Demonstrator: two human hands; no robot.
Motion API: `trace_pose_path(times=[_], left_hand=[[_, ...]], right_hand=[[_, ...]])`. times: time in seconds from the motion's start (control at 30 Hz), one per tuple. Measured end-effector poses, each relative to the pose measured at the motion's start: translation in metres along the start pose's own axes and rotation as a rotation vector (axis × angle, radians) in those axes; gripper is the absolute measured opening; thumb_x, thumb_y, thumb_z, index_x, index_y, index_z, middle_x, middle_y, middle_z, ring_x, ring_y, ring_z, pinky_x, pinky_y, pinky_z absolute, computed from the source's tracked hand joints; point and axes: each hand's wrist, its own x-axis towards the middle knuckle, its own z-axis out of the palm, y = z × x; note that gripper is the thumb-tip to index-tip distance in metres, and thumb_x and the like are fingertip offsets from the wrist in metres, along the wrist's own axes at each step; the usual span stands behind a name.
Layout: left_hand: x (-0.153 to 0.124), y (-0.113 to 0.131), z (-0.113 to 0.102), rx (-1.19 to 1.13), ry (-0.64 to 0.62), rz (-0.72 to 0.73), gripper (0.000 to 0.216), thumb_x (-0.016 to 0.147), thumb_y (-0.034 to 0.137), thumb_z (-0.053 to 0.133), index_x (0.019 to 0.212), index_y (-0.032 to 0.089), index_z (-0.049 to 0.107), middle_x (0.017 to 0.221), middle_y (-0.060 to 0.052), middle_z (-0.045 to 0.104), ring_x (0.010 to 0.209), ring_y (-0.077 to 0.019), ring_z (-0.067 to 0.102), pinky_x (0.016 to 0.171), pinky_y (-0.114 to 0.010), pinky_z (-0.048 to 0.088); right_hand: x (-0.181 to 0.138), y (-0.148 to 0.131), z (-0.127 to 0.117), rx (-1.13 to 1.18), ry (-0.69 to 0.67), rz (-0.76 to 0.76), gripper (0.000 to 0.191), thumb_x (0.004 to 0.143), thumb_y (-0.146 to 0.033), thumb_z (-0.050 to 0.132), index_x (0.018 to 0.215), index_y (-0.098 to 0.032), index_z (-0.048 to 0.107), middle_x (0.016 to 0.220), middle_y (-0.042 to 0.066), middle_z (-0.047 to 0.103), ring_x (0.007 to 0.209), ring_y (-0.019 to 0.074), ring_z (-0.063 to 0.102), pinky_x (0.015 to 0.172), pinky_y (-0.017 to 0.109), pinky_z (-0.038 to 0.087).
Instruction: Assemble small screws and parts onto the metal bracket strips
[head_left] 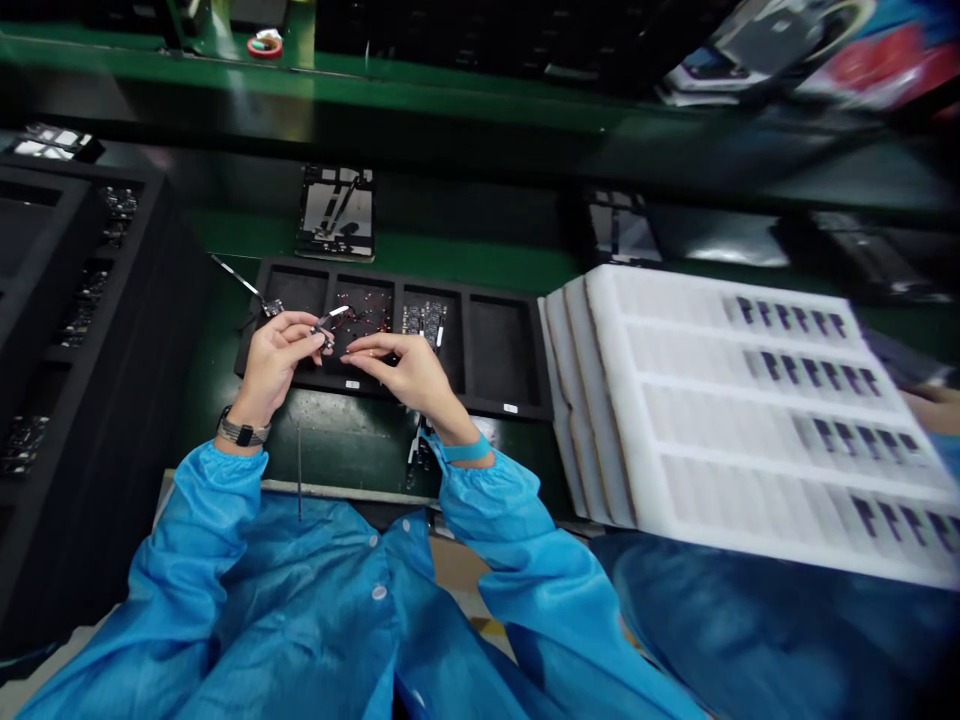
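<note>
My left hand point(279, 352), with a banded watch at the wrist, is closed on a small circuit board point(327, 342) with a pale-tipped strip. A second small board point(274, 308) with a long thin strip sticks out behind the same hand. My right hand point(409, 368), a blue band round its wrist, pinches just to the right of the board; what its fingertips hold is too small to make out. Both hands are over a black compartment tray point(491, 403). Small parts with red wires point(365, 312) lie in one compartment, several circuit boards point(426, 320) in another.
Left stands a stack of black foam trays point(97, 400) with boards. White foam trays point(652, 420) holding rows of dark parts are stacked at right. Behind lies an opened device point(337, 212). More boards with strips point(418, 455) lie near the bench edge. Another person's arm shows far right.
</note>
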Motion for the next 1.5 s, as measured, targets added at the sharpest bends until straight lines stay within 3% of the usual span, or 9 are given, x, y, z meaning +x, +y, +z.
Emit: trace_pose_path(times=[0.17,0.5,0.6,0.73,0.93,1.5], left_hand=[[-0.001,0.0,0.002,-0.006,0.002,0.001,0.035,0.068,0.024,0.093,0.094,0.016,0.071,0.082,-0.005,0.079,0.063,-0.0125,0.068,0.06,-0.024,0.056],[-0.001,-0.002,0.002,0.015,0.001,0.006,0.033,0.07,0.024,0.092,0.094,0.016,0.07,0.082,-0.005,0.078,0.066,-0.0136,0.07,0.062,-0.025,0.056],[-0.001,-0.003,0.003,0.045,-0.003,0.006,0.033,0.07,0.024,0.093,0.093,0.016,0.07,0.082,-0.004,0.078,0.062,-0.0124,0.068,0.062,-0.025,0.056],[-0.001,-0.005,0.003,0.064,-0.008,0.008,0.033,0.071,0.024,0.093,0.094,0.016,0.071,0.082,-0.004,0.079,0.059,-0.0121,0.067,0.061,-0.025,0.055],[-0.001,-0.005,0.002,0.073,-0.006,0.006,0.031,0.072,0.023,0.092,0.094,0.016,0.071,0.082,-0.004,0.079,0.06,-0.0126,0.067,0.062,-0.026,0.056],[-0.003,-0.013,0.004,0.1,0.009,-0.039,0.032,0.067,0.024,0.095,0.087,0.016,0.071,0.072,-0.002,0.074,0.06,-0.0122,0.064,0.061,-0.024,0.051]], right_hand=[[0.001,0.005,-0.001,-0.053,-0.021,0.022,0.016,0.096,-0.029,0.073,0.105,-0.021,0.085,0.104,0.006,0.087,0.099,0.0262,0.081,0.094,0.039,0.061],[0.0,0.008,0.001,0.002,-0.067,0.056,0.023,0.097,-0.042,0.068,0.095,-0.019,0.073,0.085,0.007,0.084,0.063,0.0177,0.07,0.061,0.029,0.055],[-0.001,0.007,0.004,0.06,-0.112,0.076,0.025,0.094,-0.044,0.07,0.094,-0.02,0.07,0.086,0.007,0.084,0.066,0.0184,0.072,0.056,0.027,0.054],[-0.002,0.006,0.007,0.085,-0.108,0.054,0.02,0.09,-0.039,0.073,0.09,-0.02,0.069,0.086,0.007,0.083,0.079,0.0217,0.079,0.062,0.028,0.057],[-0.002,0.003,0.006,0.064,-0.075,0.023,0.022,0.093,-0.043,0.072,0.09,-0.02,0.072,0.088,0.008,0.084,0.083,0.0237,0.079,0.073,0.033,0.06],[-0.003,0.002,0.009,0.13,-0.067,0.028,0.03,0.093,-0.05,0.074,0.087,-0.02,0.075,0.083,0.007,0.082,0.079,0.0226,0.076,0.07,0.033,0.06]])
